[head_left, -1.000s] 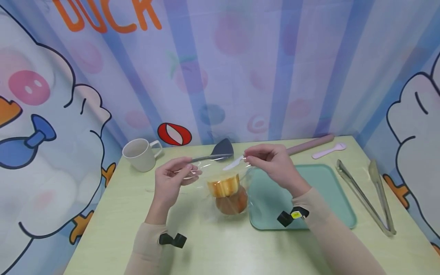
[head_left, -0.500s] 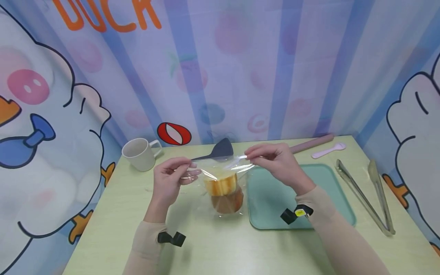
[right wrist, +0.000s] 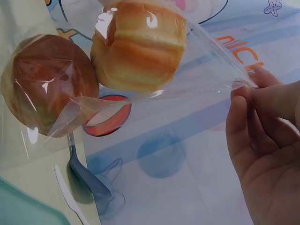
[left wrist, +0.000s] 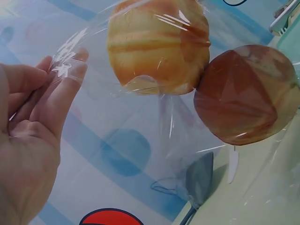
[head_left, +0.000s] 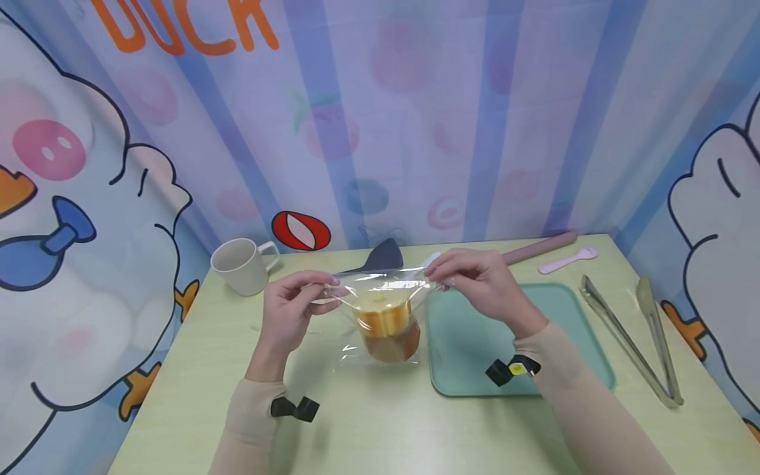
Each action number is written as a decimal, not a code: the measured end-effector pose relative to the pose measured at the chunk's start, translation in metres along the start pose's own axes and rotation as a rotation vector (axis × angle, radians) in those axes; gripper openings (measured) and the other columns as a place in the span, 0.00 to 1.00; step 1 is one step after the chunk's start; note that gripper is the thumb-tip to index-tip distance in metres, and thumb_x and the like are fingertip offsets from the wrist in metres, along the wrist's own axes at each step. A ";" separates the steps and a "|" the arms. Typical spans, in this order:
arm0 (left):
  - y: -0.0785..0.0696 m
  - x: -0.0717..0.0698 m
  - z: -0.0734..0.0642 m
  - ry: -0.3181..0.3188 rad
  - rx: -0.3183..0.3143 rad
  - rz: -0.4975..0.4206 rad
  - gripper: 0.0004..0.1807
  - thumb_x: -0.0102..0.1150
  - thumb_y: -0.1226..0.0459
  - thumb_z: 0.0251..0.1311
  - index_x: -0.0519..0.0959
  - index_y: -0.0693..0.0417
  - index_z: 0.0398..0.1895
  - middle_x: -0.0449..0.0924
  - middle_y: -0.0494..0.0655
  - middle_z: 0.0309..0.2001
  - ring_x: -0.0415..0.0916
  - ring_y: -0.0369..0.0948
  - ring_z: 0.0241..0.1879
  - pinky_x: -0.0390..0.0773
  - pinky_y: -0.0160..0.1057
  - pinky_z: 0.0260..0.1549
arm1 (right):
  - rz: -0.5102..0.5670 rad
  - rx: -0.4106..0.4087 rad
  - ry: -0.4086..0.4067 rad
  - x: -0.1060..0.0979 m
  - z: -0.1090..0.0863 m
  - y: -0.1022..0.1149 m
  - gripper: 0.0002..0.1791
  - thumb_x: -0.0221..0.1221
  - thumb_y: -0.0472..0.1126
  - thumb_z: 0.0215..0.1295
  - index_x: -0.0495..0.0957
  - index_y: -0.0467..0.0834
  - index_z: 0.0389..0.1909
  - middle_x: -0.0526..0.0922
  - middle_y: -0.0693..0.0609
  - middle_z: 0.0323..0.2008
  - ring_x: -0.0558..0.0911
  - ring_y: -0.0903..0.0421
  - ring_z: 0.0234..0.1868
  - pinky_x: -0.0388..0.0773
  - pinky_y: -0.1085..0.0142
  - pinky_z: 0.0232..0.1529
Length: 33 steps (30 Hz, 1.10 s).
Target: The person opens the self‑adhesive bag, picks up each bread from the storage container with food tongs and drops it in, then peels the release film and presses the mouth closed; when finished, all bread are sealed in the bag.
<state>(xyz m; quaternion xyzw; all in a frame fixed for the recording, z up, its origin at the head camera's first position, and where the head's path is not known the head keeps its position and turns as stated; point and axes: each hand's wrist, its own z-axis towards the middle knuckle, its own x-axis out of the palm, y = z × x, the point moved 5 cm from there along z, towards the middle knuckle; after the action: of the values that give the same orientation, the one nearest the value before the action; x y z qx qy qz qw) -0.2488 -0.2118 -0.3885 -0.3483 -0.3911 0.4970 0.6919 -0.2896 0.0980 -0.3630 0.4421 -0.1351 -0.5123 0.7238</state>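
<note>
Between my hands hangs a clear plastic bag (head_left: 347, 343) with two pieces of bread inside. The upper one is a golden, square-sided bread roll (head_left: 384, 316); below it sits a round brown bun (head_left: 392, 344). My left hand (head_left: 289, 310) pinches the bag's top left corner between thumb and fingers, as the left wrist view shows. My right hand (head_left: 483, 287) pinches the top right corner. The bag's upper edge is stretched nearly straight between them. In the right wrist view the bun (right wrist: 51, 84) and the roll (right wrist: 140, 47) press together behind the shiny film.
A green tray (head_left: 516, 376) lies at right, with metal tongs (head_left: 638, 356) beyond it. Behind are a dark spatula (head_left: 384, 256), a pink rod (head_left: 543, 246) and a small pink spoon (head_left: 568, 260). A white mug (head_left: 240, 267) stands at back left.
The bag's top edge has been pulled straighter between my hands, and the bread has shifted slightly left and up. My right hand has moved a little right; its hold on the corner continues.
</note>
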 end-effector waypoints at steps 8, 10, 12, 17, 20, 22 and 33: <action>-0.008 0.003 -0.003 -0.009 0.092 0.189 0.09 0.56 0.76 0.71 0.85 0.73 0.45 0.91 0.46 0.40 0.90 0.41 0.39 0.88 0.42 0.46 | -0.005 0.205 -0.004 -0.004 0.000 -0.004 0.11 0.57 0.29 0.74 0.89 0.33 0.43 0.89 0.40 0.47 0.88 0.52 0.42 0.87 0.60 0.44; -0.009 0.003 -0.004 -0.053 0.101 0.288 0.08 0.67 0.76 0.65 0.85 0.73 0.45 0.91 0.43 0.39 0.89 0.40 0.35 0.88 0.38 0.41 | -0.042 0.239 -0.034 -0.003 0.002 -0.005 0.07 0.64 0.33 0.72 0.90 0.37 0.41 0.90 0.44 0.44 0.89 0.53 0.42 0.88 0.60 0.45; -0.009 0.003 -0.004 -0.079 0.099 0.336 0.11 0.72 0.76 0.60 0.85 0.74 0.44 0.91 0.42 0.38 0.88 0.40 0.33 0.88 0.37 0.38 | -0.055 0.250 -0.060 -0.002 0.004 -0.006 0.04 0.71 0.32 0.66 0.91 0.37 0.40 0.91 0.45 0.42 0.89 0.54 0.42 0.88 0.60 0.44; -0.011 0.004 -0.005 -0.087 0.128 0.358 0.08 0.70 0.81 0.57 0.85 0.74 0.41 0.90 0.42 0.37 0.89 0.39 0.35 0.89 0.39 0.38 | -0.052 0.208 -0.081 0.000 0.004 -0.005 0.05 0.73 0.27 0.60 0.91 0.36 0.37 0.91 0.43 0.39 0.90 0.56 0.40 0.89 0.61 0.42; -0.011 0.007 -0.004 -0.067 0.168 0.328 0.07 0.68 0.83 0.58 0.85 0.76 0.39 0.88 0.48 0.37 0.89 0.42 0.36 0.89 0.42 0.39 | -0.067 0.188 -0.090 -0.001 0.005 -0.005 0.05 0.71 0.26 0.61 0.91 0.37 0.35 0.91 0.43 0.37 0.90 0.58 0.38 0.89 0.62 0.39; -0.010 0.008 -0.004 -0.050 0.193 0.326 0.07 0.67 0.82 0.60 0.85 0.76 0.41 0.86 0.52 0.36 0.87 0.42 0.37 0.89 0.41 0.40 | -0.070 0.178 -0.092 -0.001 0.006 -0.004 0.05 0.70 0.25 0.62 0.91 0.36 0.35 0.91 0.43 0.37 0.90 0.58 0.37 0.89 0.61 0.38; 0.014 0.020 -0.007 0.005 0.066 0.307 0.14 0.53 0.75 0.76 0.82 0.69 0.59 0.76 0.53 0.48 0.87 0.41 0.51 0.88 0.48 0.37 | -0.003 0.272 0.029 0.012 0.001 -0.015 0.07 0.65 0.28 0.70 0.89 0.36 0.44 0.86 0.41 0.45 0.86 0.53 0.36 0.88 0.60 0.40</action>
<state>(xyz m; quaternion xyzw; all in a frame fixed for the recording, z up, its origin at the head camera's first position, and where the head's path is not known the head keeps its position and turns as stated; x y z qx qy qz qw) -0.2443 -0.1898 -0.3999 -0.3822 -0.3149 0.6087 0.6199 -0.2942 0.0860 -0.3776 0.5437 -0.1922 -0.4839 0.6582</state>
